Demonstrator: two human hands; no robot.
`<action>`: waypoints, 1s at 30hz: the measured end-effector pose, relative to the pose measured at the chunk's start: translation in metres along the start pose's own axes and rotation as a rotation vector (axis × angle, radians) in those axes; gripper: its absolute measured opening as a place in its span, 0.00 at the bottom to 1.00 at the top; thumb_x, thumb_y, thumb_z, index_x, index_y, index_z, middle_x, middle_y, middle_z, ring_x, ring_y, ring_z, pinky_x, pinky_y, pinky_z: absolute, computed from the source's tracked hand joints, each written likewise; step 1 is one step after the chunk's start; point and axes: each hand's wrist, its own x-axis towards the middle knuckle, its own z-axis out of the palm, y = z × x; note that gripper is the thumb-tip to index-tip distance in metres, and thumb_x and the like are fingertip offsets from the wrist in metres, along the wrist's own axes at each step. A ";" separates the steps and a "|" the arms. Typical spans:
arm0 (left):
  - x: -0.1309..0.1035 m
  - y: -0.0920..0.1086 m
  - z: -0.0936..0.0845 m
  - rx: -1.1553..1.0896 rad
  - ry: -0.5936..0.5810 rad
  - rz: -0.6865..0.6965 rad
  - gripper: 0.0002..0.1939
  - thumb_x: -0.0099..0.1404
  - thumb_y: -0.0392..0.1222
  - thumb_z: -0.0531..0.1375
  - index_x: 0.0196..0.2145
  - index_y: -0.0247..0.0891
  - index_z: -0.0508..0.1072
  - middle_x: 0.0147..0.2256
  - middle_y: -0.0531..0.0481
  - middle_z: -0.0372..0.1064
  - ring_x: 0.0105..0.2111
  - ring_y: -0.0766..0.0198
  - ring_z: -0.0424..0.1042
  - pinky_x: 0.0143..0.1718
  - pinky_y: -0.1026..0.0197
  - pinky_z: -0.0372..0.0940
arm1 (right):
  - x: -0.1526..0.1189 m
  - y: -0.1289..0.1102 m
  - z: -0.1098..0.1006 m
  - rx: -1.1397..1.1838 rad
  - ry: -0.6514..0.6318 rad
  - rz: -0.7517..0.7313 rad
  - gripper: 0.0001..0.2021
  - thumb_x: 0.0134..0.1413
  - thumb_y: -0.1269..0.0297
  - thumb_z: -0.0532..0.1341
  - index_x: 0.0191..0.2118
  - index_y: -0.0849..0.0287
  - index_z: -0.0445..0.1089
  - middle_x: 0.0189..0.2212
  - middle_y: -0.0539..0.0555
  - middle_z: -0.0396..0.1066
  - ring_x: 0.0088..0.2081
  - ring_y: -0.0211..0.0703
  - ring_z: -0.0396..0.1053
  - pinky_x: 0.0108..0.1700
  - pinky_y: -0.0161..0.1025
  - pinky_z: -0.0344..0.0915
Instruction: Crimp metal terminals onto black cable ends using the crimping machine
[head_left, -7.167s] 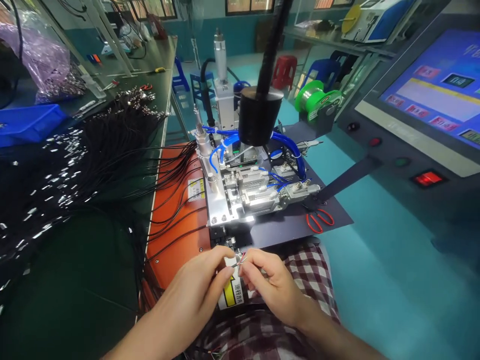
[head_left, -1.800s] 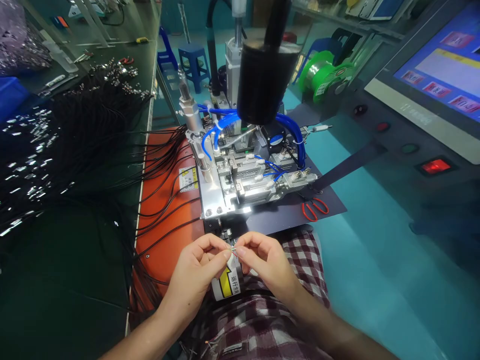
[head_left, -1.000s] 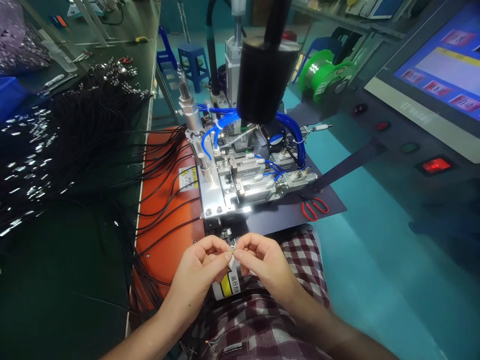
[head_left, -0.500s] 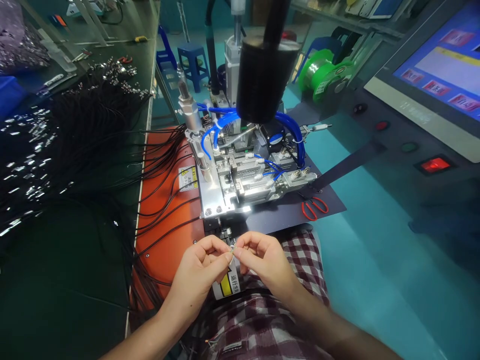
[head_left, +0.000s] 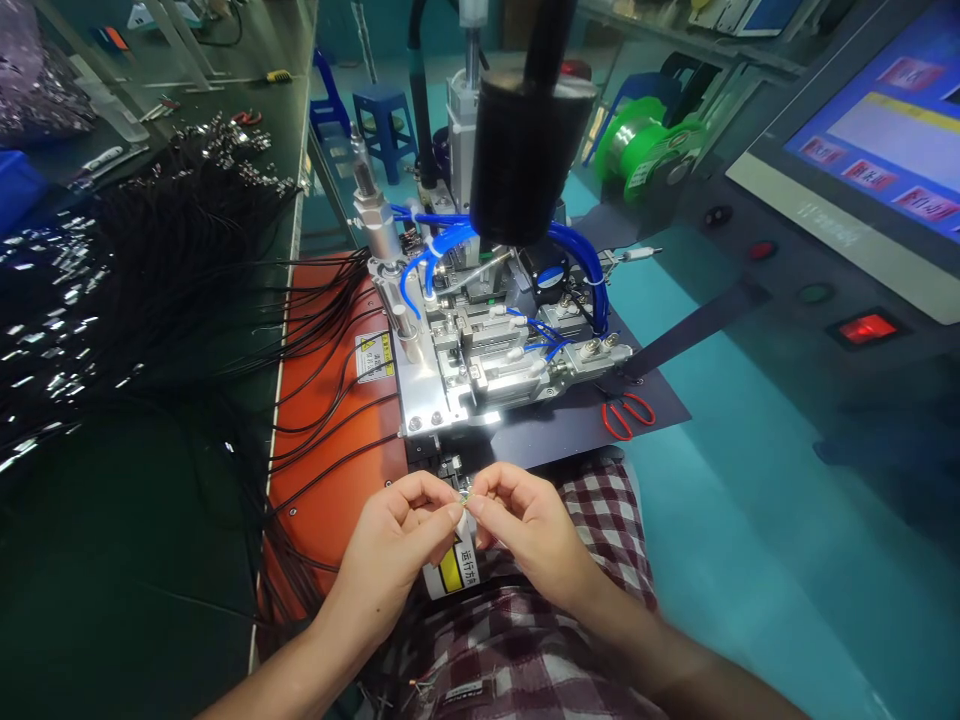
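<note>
My left hand (head_left: pixel 405 535) and my right hand (head_left: pixel 529 525) meet at the fingertips above my lap, each in a pinch of thumb and forefinger. Between them shows a tiny greenish-yellow bit that looks like thin wires (head_left: pixel 465 497); the fingers cover most of it. Just beyond the fingertips is a small metal fixture (head_left: pixel 451 467) at the near end of a silver machine (head_left: pixel 510 375) with blue air tubes. Black cables (head_left: pixel 341 388) run across the orange base (head_left: pixel 326 480) into the machine's left side.
A dark bench (head_left: pixel 135 560) on the left bears a heap of black cables (head_left: pixel 187 210). Red-handled scissors (head_left: pixel 628 415) lie on the grey plate at right. A black cylinder (head_left: pixel 529 160) hangs over the machine. A control screen (head_left: pixel 885 140) stands at right, a green spool (head_left: pixel 637 150) behind.
Both hands keep their pinch at nearly the same spot. The whole view has shifted very slightly, and a little more of the greenish bit shows between the fingertips.
</note>
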 end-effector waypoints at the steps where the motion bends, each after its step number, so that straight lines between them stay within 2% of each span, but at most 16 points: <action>1: 0.000 0.000 0.000 -0.001 0.005 -0.005 0.09 0.58 0.43 0.61 0.28 0.34 0.67 0.16 0.59 0.52 0.18 0.73 0.48 0.21 0.67 0.43 | 0.001 0.001 -0.001 0.022 -0.014 0.017 0.09 0.48 0.60 0.62 0.27 0.60 0.65 0.17 0.45 0.63 0.21 0.34 0.62 0.26 0.33 0.59; 5: -0.001 0.003 0.002 -0.034 0.008 -0.022 0.09 0.57 0.42 0.61 0.27 0.33 0.68 0.15 0.59 0.53 0.18 0.73 0.47 0.20 0.68 0.42 | 0.003 0.003 -0.005 0.029 -0.023 0.017 0.09 0.49 0.60 0.62 0.28 0.61 0.66 0.19 0.46 0.65 0.21 0.34 0.63 0.26 0.33 0.60; 10: 0.000 0.004 0.002 -0.041 -0.003 -0.019 0.08 0.58 0.42 0.60 0.28 0.33 0.68 0.15 0.59 0.52 0.18 0.74 0.47 0.20 0.68 0.42 | 0.002 0.001 -0.008 -0.200 0.041 -0.111 0.06 0.51 0.63 0.61 0.32 0.60 0.69 0.22 0.49 0.68 0.25 0.37 0.66 0.27 0.34 0.61; 16: -0.001 0.001 0.000 -0.004 -0.001 -0.007 0.07 0.58 0.40 0.61 0.27 0.34 0.68 0.15 0.60 0.52 0.18 0.73 0.49 0.19 0.68 0.44 | -0.001 0.000 -0.004 -0.429 0.091 -0.293 0.06 0.54 0.65 0.59 0.27 0.59 0.68 0.25 0.50 0.67 0.27 0.38 0.64 0.30 0.35 0.62; 19: -0.003 -0.001 0.001 0.018 0.031 0.024 0.09 0.58 0.43 0.61 0.29 0.34 0.68 0.15 0.59 0.54 0.17 0.74 0.51 0.18 0.70 0.45 | -0.001 0.002 -0.002 -0.284 0.045 -0.190 0.08 0.55 0.62 0.58 0.27 0.59 0.65 0.23 0.48 0.64 0.24 0.36 0.63 0.27 0.34 0.60; 21: -0.005 -0.001 0.004 0.003 0.038 0.062 0.09 0.59 0.44 0.61 0.31 0.35 0.69 0.17 0.57 0.60 0.18 0.73 0.57 0.19 0.70 0.50 | 0.000 0.004 -0.001 -0.104 -0.007 -0.072 0.10 0.54 0.59 0.58 0.27 0.59 0.63 0.18 0.46 0.62 0.21 0.34 0.60 0.25 0.33 0.57; 23: -0.005 0.000 0.006 -0.035 0.025 0.121 0.08 0.58 0.42 0.62 0.32 0.35 0.69 0.23 0.53 0.67 0.23 0.68 0.65 0.25 0.68 0.59 | 0.002 0.006 -0.001 0.016 -0.045 0.004 0.12 0.53 0.57 0.59 0.27 0.60 0.62 0.15 0.44 0.60 0.19 0.33 0.58 0.24 0.32 0.55; 25: -0.005 0.001 0.007 -0.059 -0.004 0.168 0.07 0.57 0.40 0.62 0.32 0.36 0.69 0.27 0.51 0.69 0.28 0.65 0.68 0.31 0.65 0.63 | 0.002 0.007 -0.001 0.052 -0.050 0.026 0.12 0.52 0.57 0.60 0.26 0.60 0.63 0.15 0.44 0.60 0.19 0.32 0.57 0.24 0.32 0.54; 27: -0.005 0.003 0.007 -0.056 -0.030 0.177 0.05 0.58 0.40 0.62 0.31 0.37 0.69 0.26 0.53 0.67 0.24 0.69 0.65 0.27 0.68 0.61 | 0.002 0.007 0.000 0.046 -0.043 0.015 0.12 0.53 0.57 0.60 0.27 0.60 0.63 0.16 0.44 0.60 0.19 0.32 0.57 0.24 0.31 0.53; 30: -0.003 0.002 0.005 -0.057 -0.025 0.159 0.06 0.60 0.41 0.61 0.30 0.36 0.68 0.26 0.56 0.62 0.18 0.76 0.53 0.19 0.71 0.50 | 0.000 0.006 0.001 0.017 -0.027 -0.028 0.11 0.53 0.58 0.60 0.27 0.60 0.62 0.18 0.44 0.60 0.20 0.32 0.58 0.25 0.31 0.54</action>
